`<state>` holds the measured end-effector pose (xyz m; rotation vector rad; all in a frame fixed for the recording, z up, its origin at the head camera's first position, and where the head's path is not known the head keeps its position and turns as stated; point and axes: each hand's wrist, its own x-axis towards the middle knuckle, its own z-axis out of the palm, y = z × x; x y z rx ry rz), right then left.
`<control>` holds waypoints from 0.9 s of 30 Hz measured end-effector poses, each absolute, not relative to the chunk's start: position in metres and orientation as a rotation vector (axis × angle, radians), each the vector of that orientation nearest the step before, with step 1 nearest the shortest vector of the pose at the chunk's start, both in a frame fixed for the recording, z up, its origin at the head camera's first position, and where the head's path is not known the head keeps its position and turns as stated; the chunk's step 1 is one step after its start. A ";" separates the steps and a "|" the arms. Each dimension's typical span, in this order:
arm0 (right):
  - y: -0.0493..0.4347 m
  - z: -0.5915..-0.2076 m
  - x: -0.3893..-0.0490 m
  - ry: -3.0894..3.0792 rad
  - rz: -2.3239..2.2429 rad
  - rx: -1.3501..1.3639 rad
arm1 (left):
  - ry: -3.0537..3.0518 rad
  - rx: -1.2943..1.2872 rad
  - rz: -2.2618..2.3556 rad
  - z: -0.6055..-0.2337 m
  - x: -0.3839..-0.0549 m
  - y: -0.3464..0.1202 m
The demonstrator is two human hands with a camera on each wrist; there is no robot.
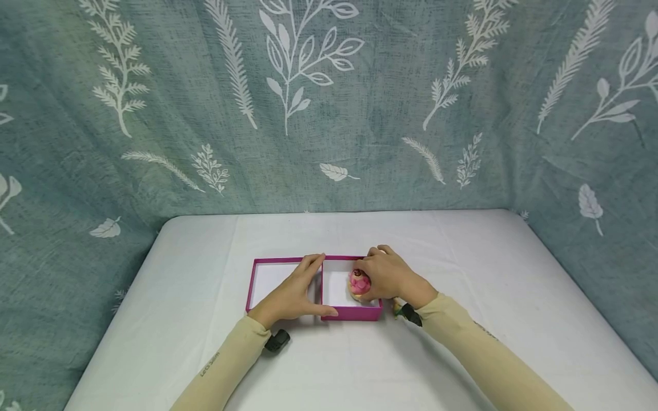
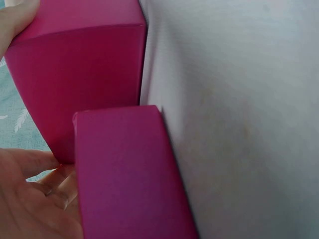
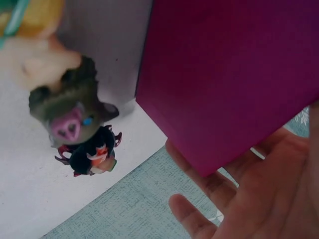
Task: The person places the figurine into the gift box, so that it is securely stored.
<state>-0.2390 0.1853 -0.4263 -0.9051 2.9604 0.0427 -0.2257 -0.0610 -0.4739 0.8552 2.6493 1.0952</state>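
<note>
Two magenta boxes with white insides stand side by side in the head view: a shallow left tray and a right box. My left hand reaches over the tray and spans the right box's left side, thumb at the front, fingers at the far edge. Inside the right box is a round-headed pink figurine, its lower part hidden. My right hand holds it between thumb and index finger at the box's right side. In the right wrist view, other fingers lie beyond the magenta wall.
Beside the box in the right wrist view are a boar-like figurine with a pink snout, a black figurine with red points, and a blurred yellow-green thing. A white cloth covers the table; a patterned curtain hangs behind.
</note>
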 end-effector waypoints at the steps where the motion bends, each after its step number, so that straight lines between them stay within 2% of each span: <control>1: 0.185 -0.426 -0.239 2.960 0.046 -0.896 | 2.648 0.854 1.096 -0.474 -0.226 -0.061; 27: 0.177 -0.430 -0.235 2.992 0.138 -0.823 | 2.653 0.865 1.104 -0.475 -0.225 -0.061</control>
